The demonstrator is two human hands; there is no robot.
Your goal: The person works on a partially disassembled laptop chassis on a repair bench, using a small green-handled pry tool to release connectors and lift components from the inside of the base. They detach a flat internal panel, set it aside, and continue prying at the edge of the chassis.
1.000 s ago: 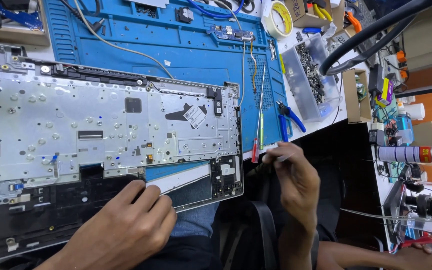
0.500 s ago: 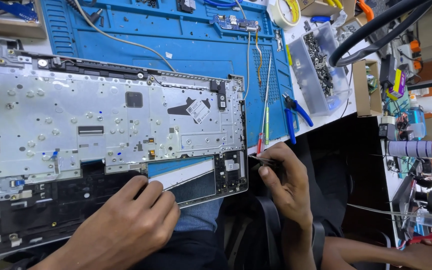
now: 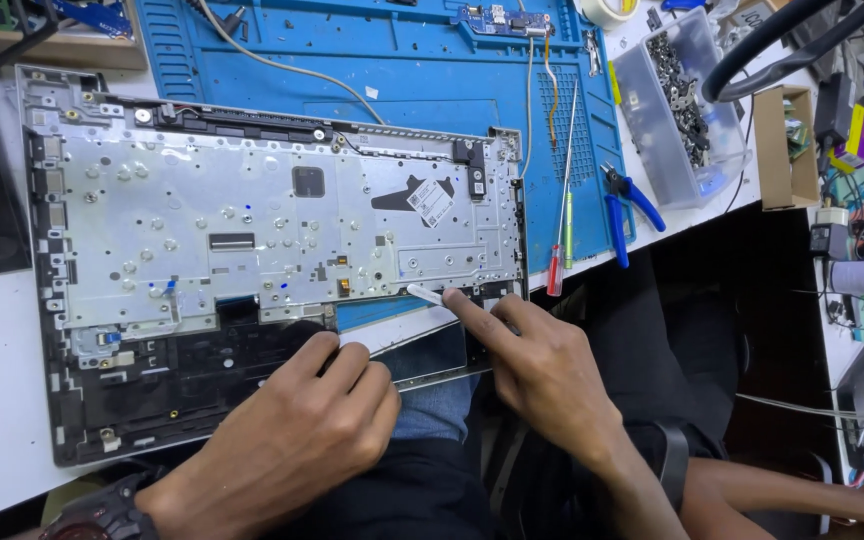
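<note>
An opened laptop case (image 3: 252, 230), a silver metal keyboard plate in a black frame, lies upside down across a blue work mat (image 3: 402, 70). My left hand (image 3: 292, 440) rests on the case's dark lower edge, fingers curled on the frame. My right hand (image 3: 542, 365) reaches in from the right; its index finger presses a small white tool or strip (image 3: 424, 293) against the plate's lower right edge.
A red-handled screwdriver (image 3: 556, 270), a thin green tool (image 3: 568, 228) and blue-handled pliers (image 3: 624, 210) lie right of the case. A clear box of screws (image 3: 682, 110), a cardboard box (image 3: 782, 150) and cluttered bench gear (image 3: 862, 200) are further right. A circuit board (image 3: 502, 20) lies on the mat.
My right hand has moved left from the table edge near the screwdriver onto the case's lower right corner. My left hand stays on the lower frame. The view has shifted slightly.
</note>
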